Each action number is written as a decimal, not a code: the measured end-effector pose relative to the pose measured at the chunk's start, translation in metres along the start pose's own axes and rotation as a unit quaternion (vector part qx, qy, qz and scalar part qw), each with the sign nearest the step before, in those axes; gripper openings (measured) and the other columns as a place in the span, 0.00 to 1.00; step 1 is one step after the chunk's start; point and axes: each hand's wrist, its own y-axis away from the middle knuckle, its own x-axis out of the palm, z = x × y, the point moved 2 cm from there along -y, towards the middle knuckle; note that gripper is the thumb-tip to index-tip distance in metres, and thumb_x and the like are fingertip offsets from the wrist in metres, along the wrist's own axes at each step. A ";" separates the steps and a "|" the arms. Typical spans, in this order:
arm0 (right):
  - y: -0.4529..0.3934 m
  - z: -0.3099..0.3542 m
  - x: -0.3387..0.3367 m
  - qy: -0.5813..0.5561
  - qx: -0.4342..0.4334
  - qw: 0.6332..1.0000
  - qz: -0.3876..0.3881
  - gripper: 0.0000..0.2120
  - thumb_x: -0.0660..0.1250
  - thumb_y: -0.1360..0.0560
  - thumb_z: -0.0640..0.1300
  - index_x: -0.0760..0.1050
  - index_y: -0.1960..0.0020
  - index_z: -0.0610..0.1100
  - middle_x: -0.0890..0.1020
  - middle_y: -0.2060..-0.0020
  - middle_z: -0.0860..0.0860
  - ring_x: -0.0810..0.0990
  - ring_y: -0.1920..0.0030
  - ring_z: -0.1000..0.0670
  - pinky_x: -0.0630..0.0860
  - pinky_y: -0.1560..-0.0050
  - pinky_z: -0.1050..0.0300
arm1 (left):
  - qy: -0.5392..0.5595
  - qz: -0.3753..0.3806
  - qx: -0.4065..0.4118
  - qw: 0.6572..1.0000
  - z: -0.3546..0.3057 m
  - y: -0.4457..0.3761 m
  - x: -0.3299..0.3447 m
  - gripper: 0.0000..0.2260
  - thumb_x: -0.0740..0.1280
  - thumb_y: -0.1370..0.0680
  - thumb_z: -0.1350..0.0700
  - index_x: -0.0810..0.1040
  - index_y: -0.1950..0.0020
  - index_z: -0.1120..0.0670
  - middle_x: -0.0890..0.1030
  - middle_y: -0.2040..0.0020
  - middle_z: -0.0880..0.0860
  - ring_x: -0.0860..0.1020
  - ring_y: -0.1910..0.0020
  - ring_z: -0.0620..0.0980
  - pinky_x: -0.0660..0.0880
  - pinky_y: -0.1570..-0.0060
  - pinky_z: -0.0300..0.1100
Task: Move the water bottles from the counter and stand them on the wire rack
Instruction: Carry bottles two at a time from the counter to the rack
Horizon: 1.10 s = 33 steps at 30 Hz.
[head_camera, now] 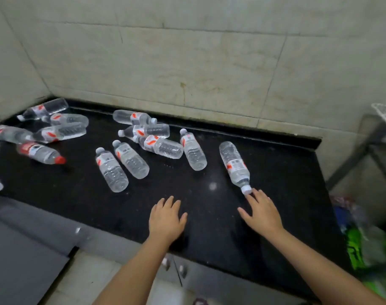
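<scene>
Pretty much all the water bottles (pixel 111 170) are laid flat on the surface (pixel 286 172), bunched toward the left and back near the wall (pixel 187 51), with one bottle (pixel 235 165) off on its own to the right. Both hands are spread over the front edge, the left hand (pixel 165 219) beside the right hand (pixel 262 212), whose fingers (pixel 257 194) are right at that lone bottle's cap (pixel 246 189). The wire rack (pixel 385 116) is tucked off past the surface's right end.
</scene>
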 end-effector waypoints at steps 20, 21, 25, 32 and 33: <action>-0.194 0.018 0.025 -0.070 0.184 0.980 0.034 0.34 0.64 0.25 0.50 0.51 0.27 0.41 0.66 0.33 0.41 0.68 0.36 0.42 0.68 0.38 0.48 | 0.048 0.023 0.036 0.998 -0.054 -0.259 -0.020 0.27 0.59 0.22 0.44 0.58 0.27 0.55 0.54 0.24 0.59 0.50 0.26 0.60 0.54 0.28 0.52; -0.194 0.018 0.025 -0.068 0.181 0.980 0.038 0.34 0.64 0.25 0.49 0.50 0.26 0.42 0.66 0.33 0.41 0.68 0.35 0.42 0.67 0.37 0.48 | 0.052 0.020 0.023 0.998 -0.059 -0.264 -0.016 0.30 0.60 0.23 0.44 0.56 0.26 0.56 0.51 0.24 0.59 0.47 0.25 0.62 0.50 0.27 0.52; -0.180 0.015 0.025 -0.042 0.151 0.986 0.056 0.34 0.64 0.25 0.49 0.50 0.26 0.43 0.65 0.33 0.43 0.67 0.35 0.43 0.66 0.37 0.50 | 0.109 0.021 -0.002 0.994 -0.065 -0.272 -0.007 0.35 0.65 0.26 0.50 0.52 0.26 0.60 0.48 0.23 0.59 0.44 0.25 0.63 0.48 0.27 0.54; -0.126 0.014 0.014 0.039 0.045 0.982 0.179 0.36 0.65 0.27 0.40 0.48 0.25 0.44 0.61 0.29 0.47 0.63 0.31 0.44 0.62 0.31 0.49 | 0.051 0.081 0.250 0.963 -0.025 -0.247 -0.010 0.37 0.70 0.32 0.52 0.60 0.28 0.62 0.56 0.24 0.60 0.49 0.25 0.62 0.51 0.26 0.54; -0.118 0.015 0.011 0.066 0.007 0.976 0.208 0.35 0.64 0.27 0.38 0.50 0.26 0.45 0.61 0.29 0.48 0.62 0.30 0.44 0.59 0.30 0.47 | 0.039 0.091 0.291 0.952 -0.021 -0.237 -0.010 0.38 0.69 0.36 0.51 0.64 0.29 0.63 0.60 0.26 0.61 0.53 0.26 0.65 0.55 0.27 0.57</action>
